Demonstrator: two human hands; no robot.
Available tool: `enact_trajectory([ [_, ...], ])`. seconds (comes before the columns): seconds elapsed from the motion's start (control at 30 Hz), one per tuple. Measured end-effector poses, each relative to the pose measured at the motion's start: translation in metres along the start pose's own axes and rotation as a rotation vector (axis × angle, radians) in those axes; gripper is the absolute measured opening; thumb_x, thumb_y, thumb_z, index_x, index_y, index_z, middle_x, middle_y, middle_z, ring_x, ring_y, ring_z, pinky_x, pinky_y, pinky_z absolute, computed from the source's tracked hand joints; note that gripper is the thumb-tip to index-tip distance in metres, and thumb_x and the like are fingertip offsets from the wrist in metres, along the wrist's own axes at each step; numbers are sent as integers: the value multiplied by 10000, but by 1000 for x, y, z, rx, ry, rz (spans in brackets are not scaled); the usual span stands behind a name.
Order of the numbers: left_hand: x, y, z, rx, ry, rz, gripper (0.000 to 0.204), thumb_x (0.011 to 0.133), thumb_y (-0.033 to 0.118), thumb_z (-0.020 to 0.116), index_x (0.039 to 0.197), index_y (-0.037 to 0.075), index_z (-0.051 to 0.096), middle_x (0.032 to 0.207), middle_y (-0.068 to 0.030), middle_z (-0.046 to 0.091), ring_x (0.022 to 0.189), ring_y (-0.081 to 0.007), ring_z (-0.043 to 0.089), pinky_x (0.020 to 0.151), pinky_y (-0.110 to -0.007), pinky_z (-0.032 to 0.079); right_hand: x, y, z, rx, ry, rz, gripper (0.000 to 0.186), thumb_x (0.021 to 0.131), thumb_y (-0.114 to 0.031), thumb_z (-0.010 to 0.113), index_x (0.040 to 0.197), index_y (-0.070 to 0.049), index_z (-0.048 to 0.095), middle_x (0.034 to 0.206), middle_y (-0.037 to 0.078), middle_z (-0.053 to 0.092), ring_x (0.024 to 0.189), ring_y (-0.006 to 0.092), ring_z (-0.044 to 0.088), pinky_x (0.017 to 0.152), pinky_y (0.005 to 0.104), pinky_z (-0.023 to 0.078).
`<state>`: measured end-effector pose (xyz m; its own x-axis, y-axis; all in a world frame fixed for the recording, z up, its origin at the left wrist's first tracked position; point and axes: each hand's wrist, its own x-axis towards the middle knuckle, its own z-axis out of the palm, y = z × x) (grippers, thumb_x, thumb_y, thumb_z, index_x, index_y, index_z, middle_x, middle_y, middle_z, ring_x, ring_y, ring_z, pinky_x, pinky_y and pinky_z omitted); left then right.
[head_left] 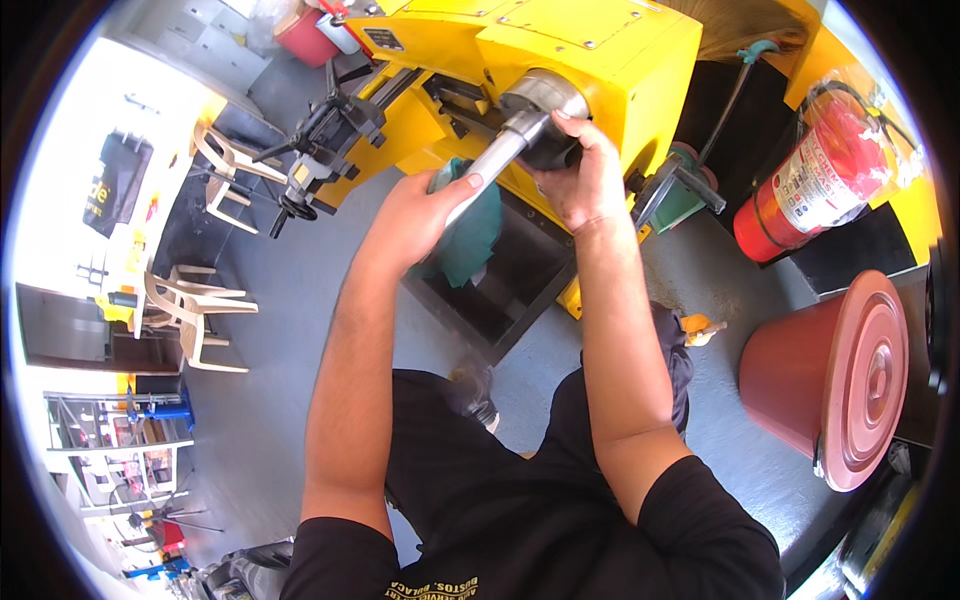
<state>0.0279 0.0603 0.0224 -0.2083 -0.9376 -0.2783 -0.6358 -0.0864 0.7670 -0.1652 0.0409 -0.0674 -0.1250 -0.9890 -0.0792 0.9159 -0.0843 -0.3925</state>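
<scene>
A steel shaft (500, 155) extends toward me from a round steel hub (540, 92) on a yellow machine (650, 60). My left hand (420, 215) is closed around the shaft's near end, its thumb along the top. A teal cloth (470, 240) hangs beneath that hand and shaft. My right hand (585, 175) grips by the junction of hub and shaft, thumb on the metal, with its other fingers curled underneath and partly hidden.
A black tray (505, 325) lies below. A black slide with handwheel (320, 165) sits left. A red extinguisher (800, 185) and lidded reddish bin (800, 370) stand right. Beige chairs (200, 320) line the left. A steel lever (720, 120) rises behind my right hand.
</scene>
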Motion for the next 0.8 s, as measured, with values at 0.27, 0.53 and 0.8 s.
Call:
enact_trajectory([
  [0.27,13,-18,-1,-10,3,-32,519,962,451,664,1192,-13,705,1015,-65,704,926,-135,635,863,-278,471,8,14,-10,303,-67,42,527,926,-335,708,1380,-112,560,1353,123,628,1285,303,560,1088,602,392],
  [0.53,5,-5,5,12,44,-46,518,971,460,652,1154,-21,716,986,-80,720,906,-152,652,859,-292,478,3,6,0,145,-58,-27,586,901,-453,745,1326,-84,580,1285,58,618,1195,219,548,1084,488,393],
  [0.8,6,-4,7,71,77,-31,517,977,464,643,1169,-11,710,1007,-78,718,912,-153,654,863,-288,476,3,3,-2,-64,-61,-20,862,829,-595,767,1401,10,542,1379,189,592,1309,291,527,1158,473,327],
])
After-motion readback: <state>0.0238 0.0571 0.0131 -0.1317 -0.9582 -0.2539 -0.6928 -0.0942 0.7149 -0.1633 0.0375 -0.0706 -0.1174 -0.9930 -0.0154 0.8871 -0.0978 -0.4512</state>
